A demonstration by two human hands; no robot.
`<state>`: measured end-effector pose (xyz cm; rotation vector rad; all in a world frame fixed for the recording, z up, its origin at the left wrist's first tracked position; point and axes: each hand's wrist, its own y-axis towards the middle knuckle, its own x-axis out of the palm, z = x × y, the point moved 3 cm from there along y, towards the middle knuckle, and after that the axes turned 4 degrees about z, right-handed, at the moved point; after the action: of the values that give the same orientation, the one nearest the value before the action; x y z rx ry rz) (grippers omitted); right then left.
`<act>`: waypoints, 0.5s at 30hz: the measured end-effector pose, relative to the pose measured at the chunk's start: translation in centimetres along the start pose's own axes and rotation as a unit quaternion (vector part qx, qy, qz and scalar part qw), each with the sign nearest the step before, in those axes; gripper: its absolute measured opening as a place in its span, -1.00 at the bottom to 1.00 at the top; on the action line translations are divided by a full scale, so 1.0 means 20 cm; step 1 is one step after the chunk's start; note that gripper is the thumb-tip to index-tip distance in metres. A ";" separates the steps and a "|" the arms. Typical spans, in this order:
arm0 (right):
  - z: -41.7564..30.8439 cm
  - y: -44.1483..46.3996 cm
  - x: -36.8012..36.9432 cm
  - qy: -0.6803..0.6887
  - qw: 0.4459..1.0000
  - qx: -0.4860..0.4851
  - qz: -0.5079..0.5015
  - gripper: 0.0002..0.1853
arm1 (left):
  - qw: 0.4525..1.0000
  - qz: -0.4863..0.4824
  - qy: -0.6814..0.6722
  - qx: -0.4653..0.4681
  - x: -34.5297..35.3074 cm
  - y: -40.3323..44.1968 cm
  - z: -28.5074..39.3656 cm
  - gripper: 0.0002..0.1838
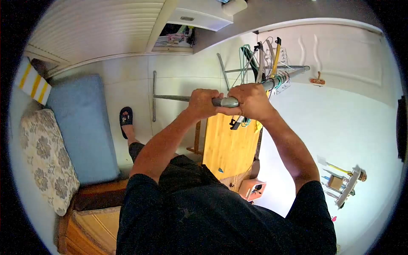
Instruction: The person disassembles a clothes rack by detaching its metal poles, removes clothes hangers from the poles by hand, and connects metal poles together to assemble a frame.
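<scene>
A metal clothes rack (pixel 171 98) stands on the tiled floor, its pole rising toward the camera. My left hand (pixel 205 104) is wrapped round the upright pole just below its grey elbow joint (pixel 226 102). Close beside it, my right hand (pixel 251 101) grips the joint where the top bar begins. The two hands nearly touch. Beyond my right hand, several hangers (pixel 277 55) and a clip hanger hang bunched on the bar. The parts under my fingers are hidden.
A wooden table (pixel 227 146) stands below the rack. On the left are a blue cushion (pixel 85 127) and a floral pillow (pixel 46 157). A white door (pixel 340 59) is at the upper right, a wall shelf (pixel 349 186) at the lower right. An open drawer (pixel 172 49) shows above.
</scene>
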<state>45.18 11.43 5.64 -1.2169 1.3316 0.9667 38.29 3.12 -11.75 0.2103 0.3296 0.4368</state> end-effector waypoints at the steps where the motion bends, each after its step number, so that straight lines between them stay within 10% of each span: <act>1: 0.00 0.00 0.00 0.001 1.000 0.008 -0.008 -0.40 | 0.998 0.048 -0.041 -0.012 0.00 -0.01 -0.01 -0.64; 15: -0.03 0.06 -0.02 0.000 1.000 0.004 0.022 -0.54 | 0.989 0.146 -0.015 0.001 -0.02 0.00 0.00 -0.53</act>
<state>43.95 11.06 5.96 -1.1858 1.3662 0.9927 37.93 2.97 -11.71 0.2688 0.2703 0.7218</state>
